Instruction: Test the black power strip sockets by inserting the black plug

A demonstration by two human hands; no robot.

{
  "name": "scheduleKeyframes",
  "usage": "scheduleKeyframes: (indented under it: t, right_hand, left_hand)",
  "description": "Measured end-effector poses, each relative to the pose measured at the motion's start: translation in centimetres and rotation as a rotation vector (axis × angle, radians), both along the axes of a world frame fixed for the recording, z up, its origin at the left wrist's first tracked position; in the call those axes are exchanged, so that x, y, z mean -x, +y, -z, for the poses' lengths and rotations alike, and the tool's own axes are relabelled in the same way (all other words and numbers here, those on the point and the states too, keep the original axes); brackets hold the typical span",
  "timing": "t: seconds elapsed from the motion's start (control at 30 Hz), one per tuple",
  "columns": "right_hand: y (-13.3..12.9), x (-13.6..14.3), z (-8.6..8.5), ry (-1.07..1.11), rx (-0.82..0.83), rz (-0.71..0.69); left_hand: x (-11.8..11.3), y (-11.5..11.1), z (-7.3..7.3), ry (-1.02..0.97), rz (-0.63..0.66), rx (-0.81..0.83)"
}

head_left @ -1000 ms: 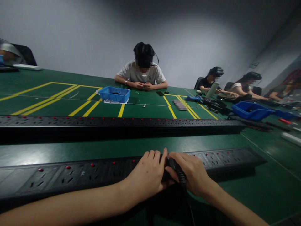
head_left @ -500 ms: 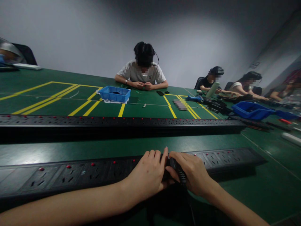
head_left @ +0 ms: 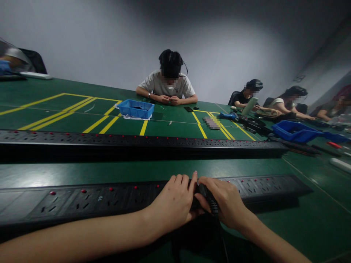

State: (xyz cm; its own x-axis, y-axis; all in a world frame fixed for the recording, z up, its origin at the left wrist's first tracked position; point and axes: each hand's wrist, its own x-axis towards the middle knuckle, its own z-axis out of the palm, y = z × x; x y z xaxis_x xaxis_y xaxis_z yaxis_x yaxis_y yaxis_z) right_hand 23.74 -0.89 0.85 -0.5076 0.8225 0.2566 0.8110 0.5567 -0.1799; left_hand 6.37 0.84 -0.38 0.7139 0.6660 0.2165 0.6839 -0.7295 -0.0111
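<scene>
A long black power strip (head_left: pixel 90 201) with a row of sockets and small red lights lies across the green table in front of me. My left hand (head_left: pixel 177 197) is wrapped over the strip near its middle, fingers on the top and thumb towards the near side. Beside it, my right hand (head_left: pixel 223 201) grips a black power plug (head_left: pixel 211 201) against the strip's sockets. The plug's cord runs down towards me. Its prongs are hidden, so I cannot tell how deep it sits.
A second black power strip (head_left: pixel 153 146) lies parallel behind. Beyond it are a light-blue bin (head_left: pixel 136 109), a blurred flat object (head_left: pixel 212 123) and yellow tape lines. Blue trays (head_left: pixel 296 132) and dark parts lie at the right. A person (head_left: pixel 170 80) sits opposite, with co-workers (head_left: pixel 253 95) further right.
The view has shifted slightly, so the scene appears moved a little to the right. Both hands keep the same hold on the strip and the plug.
</scene>
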Motion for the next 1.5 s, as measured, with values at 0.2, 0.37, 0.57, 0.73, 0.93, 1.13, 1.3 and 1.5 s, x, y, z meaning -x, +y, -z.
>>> scheduleKeyframes:
  t: [0.2, 0.37, 0.57, 0.73, 0.93, 1.13, 1.3, 1.5]
  right_hand:
    - [0.00, 0.04, -0.13, -0.004, 0.007, -0.004]
    - [0.03, 0.06, -0.11, 0.004, -0.016, -0.011]
    - [0.05, 0.02, 0.06, -0.001, 0.004, -0.005]
    - [0.00, -0.16, 0.12, 0.009, 0.006, -0.001]
    - [-0.07, -0.14, 0.18, 0.013, 0.015, -0.007]
    - [0.04, 0.00, 0.04, 0.027, 0.014, -0.006]
    - [0.03, -0.02, 0.06, 0.019, 0.000, -0.006]
    - [0.10, 0.00, 0.05, 0.005, -0.002, -0.003]
  left_hand:
    - [0.02, 0.00, 0.04, -0.008, -0.006, 0.011]
    - [0.07, 0.06, 0.22, -0.019, -0.005, 0.017]
    - [0.11, -0.03, 0.43, -0.008, 0.000, -0.005]
    - [0.14, -0.01, 0.30, -0.006, 0.002, -0.020]
    - [0.12, -0.02, 0.38, -0.014, 0.007, -0.015]
    - [0.12, -0.05, 0.41, -0.025, 0.002, -0.012]
    - [0.06, 0.01, 0.38, -0.026, -0.004, -0.005]
    - [0.01, 0.11, 0.35, -0.030, 0.000, 0.018]
